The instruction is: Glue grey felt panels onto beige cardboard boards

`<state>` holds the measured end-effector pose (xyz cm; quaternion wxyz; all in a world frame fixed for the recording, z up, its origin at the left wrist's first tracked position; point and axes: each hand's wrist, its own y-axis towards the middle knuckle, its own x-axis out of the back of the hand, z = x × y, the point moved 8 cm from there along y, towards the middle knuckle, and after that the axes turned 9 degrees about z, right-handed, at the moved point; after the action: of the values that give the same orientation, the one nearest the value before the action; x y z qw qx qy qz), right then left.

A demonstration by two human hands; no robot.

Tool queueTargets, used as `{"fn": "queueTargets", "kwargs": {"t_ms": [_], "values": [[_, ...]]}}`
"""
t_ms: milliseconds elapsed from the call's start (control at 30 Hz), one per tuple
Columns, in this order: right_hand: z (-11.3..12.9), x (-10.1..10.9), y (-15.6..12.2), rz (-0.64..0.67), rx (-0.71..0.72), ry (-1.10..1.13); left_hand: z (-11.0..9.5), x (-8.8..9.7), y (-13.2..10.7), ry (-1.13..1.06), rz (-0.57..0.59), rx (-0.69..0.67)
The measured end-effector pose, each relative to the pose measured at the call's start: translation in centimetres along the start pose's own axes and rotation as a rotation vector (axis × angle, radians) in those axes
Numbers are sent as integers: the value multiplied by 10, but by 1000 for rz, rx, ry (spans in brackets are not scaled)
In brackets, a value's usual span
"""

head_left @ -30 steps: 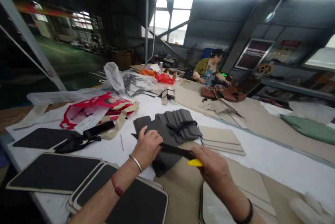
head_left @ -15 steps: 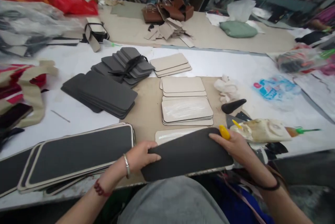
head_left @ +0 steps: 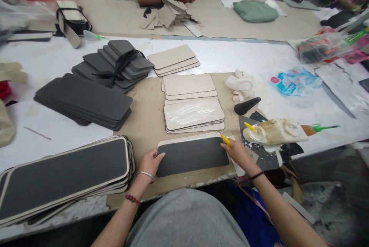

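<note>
A dark grey panel lies over a cream panel coated with something wet and shiny; only a strip of the cream one shows along the far edge. My left hand is closed on the dark panel's left edge, thumb on top. At the right edge, my right hand grips the same panel. A small yellow stick-like tool also pokes out of that hand. Just beyond lies a stack of cream panels, its top smeared with white glue-like streaks.
Finished-looking dark panels with cream borders are stacked at left. Behind them lie loose dark grey panels and a tied bundle. At right are a glue-crusted bottle, a black cone-shaped object and crumpled tissue.
The dark panel has come down from a tilt to lie nearly flat over the coated cream panel, both hands lowering with it. The camera view has shifted.
</note>
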<state>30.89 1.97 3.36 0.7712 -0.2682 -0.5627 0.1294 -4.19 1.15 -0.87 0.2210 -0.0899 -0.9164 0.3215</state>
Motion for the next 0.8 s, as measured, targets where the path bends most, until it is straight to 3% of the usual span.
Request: {"fn": "queueTargets", "kwargs": {"t_ms": [100,300,433,800], "values": [[1,-4,13,27,-17,-160,-5,4,1,252,-115,35],[-1,-12,24,62,-22,-216,-17,1,-2,426,-54,82],[-5,-14,32,86,-13,-196,-18,2,-2,402,-30,122],[-17,-23,45,95,33,-245,2,4,0,224,-110,168]]}}
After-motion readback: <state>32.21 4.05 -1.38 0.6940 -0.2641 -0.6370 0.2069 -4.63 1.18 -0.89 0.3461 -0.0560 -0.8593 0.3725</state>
